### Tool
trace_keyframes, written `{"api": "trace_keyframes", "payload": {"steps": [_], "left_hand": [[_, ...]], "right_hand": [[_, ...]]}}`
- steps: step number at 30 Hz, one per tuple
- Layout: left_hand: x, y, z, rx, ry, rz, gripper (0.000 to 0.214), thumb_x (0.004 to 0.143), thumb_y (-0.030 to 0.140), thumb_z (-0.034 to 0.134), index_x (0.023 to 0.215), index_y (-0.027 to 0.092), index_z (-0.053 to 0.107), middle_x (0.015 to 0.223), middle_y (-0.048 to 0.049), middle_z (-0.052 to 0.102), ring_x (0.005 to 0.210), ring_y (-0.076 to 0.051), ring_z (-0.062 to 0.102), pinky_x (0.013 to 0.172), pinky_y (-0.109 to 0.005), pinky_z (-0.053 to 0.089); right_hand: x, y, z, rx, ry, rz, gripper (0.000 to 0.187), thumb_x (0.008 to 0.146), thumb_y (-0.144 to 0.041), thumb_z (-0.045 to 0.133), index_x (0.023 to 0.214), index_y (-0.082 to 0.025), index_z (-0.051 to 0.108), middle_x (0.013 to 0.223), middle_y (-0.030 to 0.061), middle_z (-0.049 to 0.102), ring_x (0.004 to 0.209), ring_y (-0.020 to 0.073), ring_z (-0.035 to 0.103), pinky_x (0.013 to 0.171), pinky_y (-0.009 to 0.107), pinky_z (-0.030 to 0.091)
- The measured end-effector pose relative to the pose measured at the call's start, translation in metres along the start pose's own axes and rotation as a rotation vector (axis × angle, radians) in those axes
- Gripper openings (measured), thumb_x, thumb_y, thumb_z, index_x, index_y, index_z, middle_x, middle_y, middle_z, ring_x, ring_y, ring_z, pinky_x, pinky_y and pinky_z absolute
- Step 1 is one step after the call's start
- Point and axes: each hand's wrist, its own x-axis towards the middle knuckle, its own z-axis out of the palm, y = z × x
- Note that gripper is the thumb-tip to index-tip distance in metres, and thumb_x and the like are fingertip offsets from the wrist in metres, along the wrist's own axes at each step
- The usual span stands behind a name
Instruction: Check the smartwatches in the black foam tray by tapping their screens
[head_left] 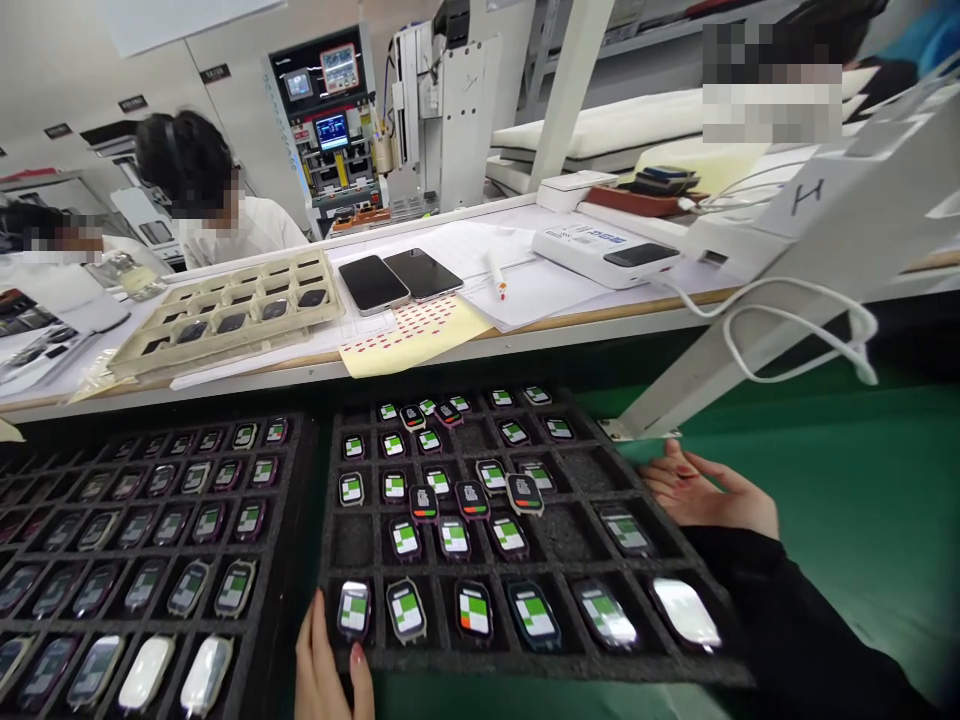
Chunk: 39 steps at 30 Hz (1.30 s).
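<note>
A dark foam tray (pixel 570 664), divided into square compartments, is held between my two hands. My left hand (pixel 330 660) grips its near left corner, thumb on the front edge and fingers along the side. At the right edge, my right hand (pixel 709 492) is closed around the rim, partly hidden behind it. Smartwatch bodies without straps sit in many compartments, most with green and white screens, such as this watch (pixel 406 608). Several watches with dark, orange-marked screens, including one silver-framed watch (pixel 524 493), lie across the dividers on top of others. A few compartments hold no watch.
Left of it lies a second foam tray (pixel 283 560) full of watches. On the bench behind are a beige plastic tray (pixel 300 322), two phones (pixel 373 283), papers, a pen (pixel 496 276) and a white box-shaped device (pixel 600 256). A white post (pixel 750 270) with a looped cable stands right. Other people sit beyond.
</note>
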Motion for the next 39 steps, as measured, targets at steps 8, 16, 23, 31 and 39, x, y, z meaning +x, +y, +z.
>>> {"api": "trace_keyframes", "payload": {"steps": [8,16,23,31,39], "left_hand": [[-0.001,0.003,0.001,-0.015,0.029,-0.022,0.058,0.096,0.041,0.031,0.148,0.017,0.024,0.142,-0.0159,0.043,0.128,-0.031,0.047,0.096,-0.043,0.047],[0.0,-0.003,0.002,0.013,0.024,0.054,0.053,0.095,0.036,0.034,0.145,0.02,0.032,0.141,-0.0131,0.044,0.127,-0.029,0.048,0.097,-0.04,0.048],[0.0,0.006,-0.004,-0.002,-0.063,-0.057,0.052,0.097,0.042,0.028,0.142,0.018,0.036,0.143,-0.0136,0.042,0.126,-0.03,0.047,0.092,-0.042,0.048],[0.001,0.011,-0.008,-0.017,-0.075,-0.051,0.054,0.097,0.044,0.027,0.142,0.017,0.036,0.144,-0.0147,0.04,0.127,-0.031,0.046,0.092,-0.043,0.047],[0.002,0.007,-0.007,-0.025,-0.076,-0.039,0.054,0.096,0.044,0.028,0.142,0.017,0.036,0.144,-0.0144,0.04,0.128,-0.031,0.046,0.094,-0.042,0.047]], "right_hand": [[0.001,0.0,0.001,0.02,0.023,0.048,0.015,0.07,-0.032,0.055,0.08,-0.025,0.046,0.069,-0.0045,0.016,0.051,0.0141,0.016,0.046,0.03,0.015],[0.002,0.001,0.0,0.095,0.038,0.073,0.006,0.076,-0.026,0.05,0.082,-0.024,0.049,0.069,-0.0033,0.02,0.05,0.0141,0.02,0.042,0.03,0.022],[0.007,0.006,-0.008,0.451,0.107,0.127,0.023,0.073,-0.007,0.048,0.093,-0.016,0.054,0.071,-0.0017,0.03,0.049,0.0095,0.032,0.037,0.019,0.037],[0.009,0.007,-0.008,0.588,0.129,0.152,0.023,0.074,-0.004,0.045,0.095,-0.009,0.055,0.069,-0.0015,0.035,0.047,0.0082,0.039,0.035,0.018,0.042],[0.01,0.011,-0.013,0.588,0.084,0.121,0.024,0.074,-0.005,0.048,0.097,-0.009,0.057,0.07,-0.0012,0.035,0.05,0.0087,0.04,0.038,0.019,0.046]]}}
